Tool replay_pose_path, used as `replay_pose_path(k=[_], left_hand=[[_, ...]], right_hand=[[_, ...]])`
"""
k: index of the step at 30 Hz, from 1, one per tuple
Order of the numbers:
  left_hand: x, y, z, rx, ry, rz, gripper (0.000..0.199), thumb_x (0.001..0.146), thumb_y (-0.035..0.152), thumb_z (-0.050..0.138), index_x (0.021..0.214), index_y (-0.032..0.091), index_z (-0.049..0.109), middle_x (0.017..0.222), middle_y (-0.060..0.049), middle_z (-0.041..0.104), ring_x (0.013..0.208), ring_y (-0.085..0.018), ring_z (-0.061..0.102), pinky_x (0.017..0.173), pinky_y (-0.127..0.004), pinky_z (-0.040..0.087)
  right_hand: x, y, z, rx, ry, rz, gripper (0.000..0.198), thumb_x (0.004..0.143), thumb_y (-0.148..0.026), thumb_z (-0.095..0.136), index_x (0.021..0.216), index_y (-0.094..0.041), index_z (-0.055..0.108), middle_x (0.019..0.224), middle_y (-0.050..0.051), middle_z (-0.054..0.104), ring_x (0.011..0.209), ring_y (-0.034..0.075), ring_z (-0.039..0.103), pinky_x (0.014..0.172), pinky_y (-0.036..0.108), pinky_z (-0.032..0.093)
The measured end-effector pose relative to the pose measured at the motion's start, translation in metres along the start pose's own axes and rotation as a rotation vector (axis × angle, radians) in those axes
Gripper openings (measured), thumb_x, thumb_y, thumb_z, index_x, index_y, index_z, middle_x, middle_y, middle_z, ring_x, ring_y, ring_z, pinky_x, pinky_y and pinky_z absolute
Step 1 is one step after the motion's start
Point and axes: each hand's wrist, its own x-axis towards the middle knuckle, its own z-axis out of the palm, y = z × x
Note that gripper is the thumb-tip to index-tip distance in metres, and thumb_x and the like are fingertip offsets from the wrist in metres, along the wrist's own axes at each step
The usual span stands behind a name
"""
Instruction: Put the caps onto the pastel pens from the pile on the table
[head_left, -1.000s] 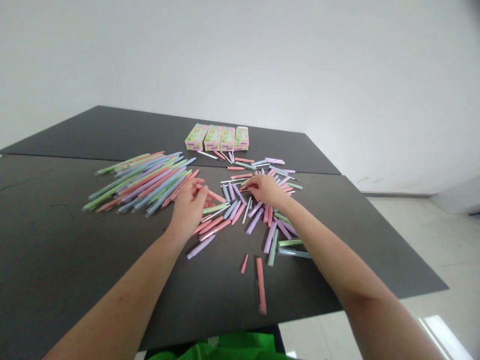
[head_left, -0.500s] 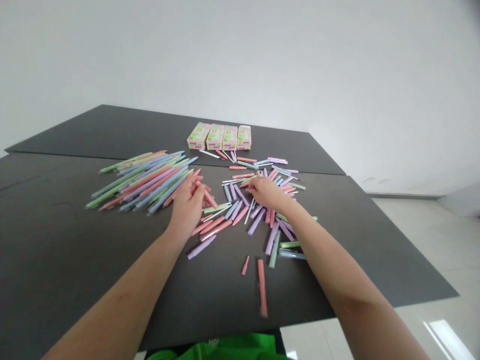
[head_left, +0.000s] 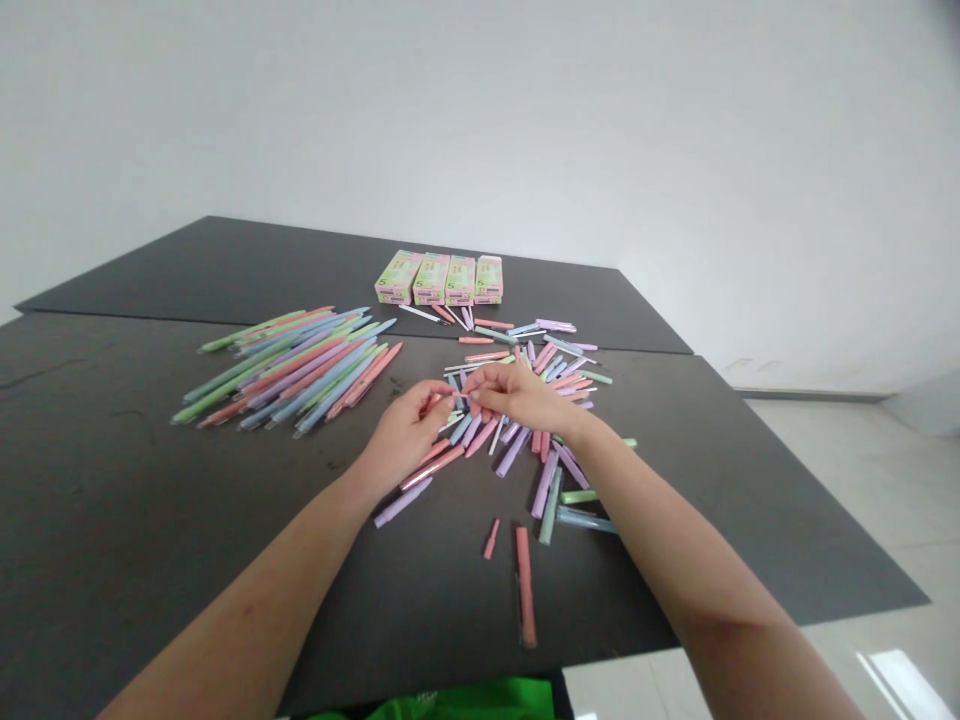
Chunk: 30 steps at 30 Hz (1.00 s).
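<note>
Over the loose pen parts, my two hands meet with fingertips almost touching. My left hand (head_left: 416, 425) is closed on a red pen part, mostly hidden by the fingers. My right hand (head_left: 521, 395) pinches a small pinkish pen part at its fingertips; its exact shape is covered. Below and around them lie scattered barrels, caps and thin white refills, among them a purple barrel (head_left: 512, 452) and a green-grey barrel (head_left: 550, 508). Closer to me are a red barrel (head_left: 525, 590) with a clear part beside it and a small red tip piece (head_left: 491, 540).
A heap of whole pens (head_left: 289, 370) in red, green, blue and purple lies on the left of the dark table (head_left: 187, 560). Several pink-and-green boxes (head_left: 431, 278) stand in a row at the back. A seam crosses the tabletop; a white wall rises behind.
My right hand has come left out of the loose parts, and my left hand has moved right and away from the pen heap. Their fingertips now meet.
</note>
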Motion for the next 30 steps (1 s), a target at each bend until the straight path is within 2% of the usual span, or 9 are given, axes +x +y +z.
replay_pose_path(k=[3,6,8,11,13,18,21,27,30], left_hand=[[0.0,0.0,-0.001,0.072,-0.1,-0.018,0.024,0.081,0.04,0.058,0.093,0.019,0.062,0.071,0.001,0.063,0.065,-0.015,0.058,0.058,-0.024,0.046],[0.001,0.001,-0.004,0.139,-0.088,0.016,0.019,0.083,0.037,0.054,0.087,0.02,0.06,0.069,0.002,0.062,0.066,-0.016,0.058,0.063,-0.025,0.045],[0.001,0.002,-0.005,0.196,-0.054,0.027,0.018,0.084,0.037,0.053,0.085,0.02,0.059,0.066,0.004,0.06,0.062,-0.014,0.056,0.062,-0.025,0.043],[0.0,0.002,-0.007,0.292,-0.001,0.023,0.018,0.086,0.037,0.05,0.084,0.021,0.058,0.064,0.005,0.057,0.058,-0.013,0.052,0.059,-0.024,0.039],[0.001,0.001,-0.007,0.338,0.001,0.025,0.019,0.086,0.037,0.05,0.084,0.021,0.058,0.065,0.005,0.058,0.06,-0.013,0.052,0.06,-0.024,0.038],[0.002,-0.001,-0.006,0.375,-0.021,0.035,0.019,0.087,0.038,0.049,0.085,0.021,0.058,0.067,0.004,0.059,0.065,-0.014,0.054,0.063,-0.025,0.038],[0.002,0.0,-0.005,0.378,-0.024,0.027,0.02,0.087,0.039,0.049,0.085,0.021,0.058,0.066,0.004,0.058,0.064,-0.014,0.053,0.063,-0.026,0.038],[-0.001,0.005,-0.004,0.325,-0.037,-0.016,0.02,0.086,0.039,0.05,0.086,0.021,0.058,0.066,0.004,0.057,0.065,-0.014,0.054,0.062,-0.023,0.04],[-0.003,0.007,-0.003,0.302,-0.035,-0.029,0.02,0.086,0.039,0.05,0.086,0.021,0.059,0.067,0.004,0.058,0.065,-0.013,0.054,0.06,-0.022,0.042]], right_hand=[[0.002,0.004,0.013,-0.009,-0.043,-0.018,0.01,0.085,-0.022,0.057,0.093,-0.018,0.056,0.071,0.0,0.066,0.062,0.01,0.058,0.06,0.022,0.045],[0.005,0.006,0.012,-0.096,-0.029,-0.05,0.009,0.087,-0.022,0.054,0.094,-0.018,0.056,0.073,0.001,0.067,0.065,0.012,0.06,0.061,0.024,0.046],[0.007,0.006,0.002,-0.253,0.077,-0.077,0.011,0.088,-0.021,0.05,0.094,-0.018,0.059,0.08,0.003,0.069,0.073,0.014,0.063,0.069,0.027,0.048],[0.009,0.012,-0.024,-0.619,0.39,-0.078,0.029,0.086,-0.01,0.042,0.102,-0.016,0.065,0.107,0.009,0.069,0.1,0.019,0.063,0.091,0.035,0.046],[0.009,0.021,-0.038,-0.823,0.465,-0.042,0.04,0.083,-0.004,0.039,0.113,-0.01,0.064,0.119,0.015,0.066,0.114,0.023,0.058,0.101,0.037,0.041],[0.01,0.048,-0.042,-1.016,0.251,-0.026,0.044,0.089,-0.01,0.039,0.129,-0.01,0.058,0.135,0.014,0.057,0.125,0.023,0.052,0.107,0.036,0.037],[0.012,0.051,-0.036,-1.079,0.245,-0.03,0.041,0.089,-0.013,0.041,0.127,-0.011,0.058,0.134,0.016,0.056,0.125,0.024,0.05,0.107,0.037,0.037],[0.007,0.042,-0.037,-1.098,0.266,-0.002,0.031,0.085,-0.011,0.046,0.112,-0.012,0.06,0.116,0.015,0.059,0.105,0.024,0.058,0.096,0.037,0.044],[0.005,0.042,-0.037,-1.099,0.273,-0.009,0.036,0.083,-0.012,0.047,0.117,-0.011,0.058,0.117,0.016,0.058,0.104,0.024,0.058,0.094,0.037,0.045]])
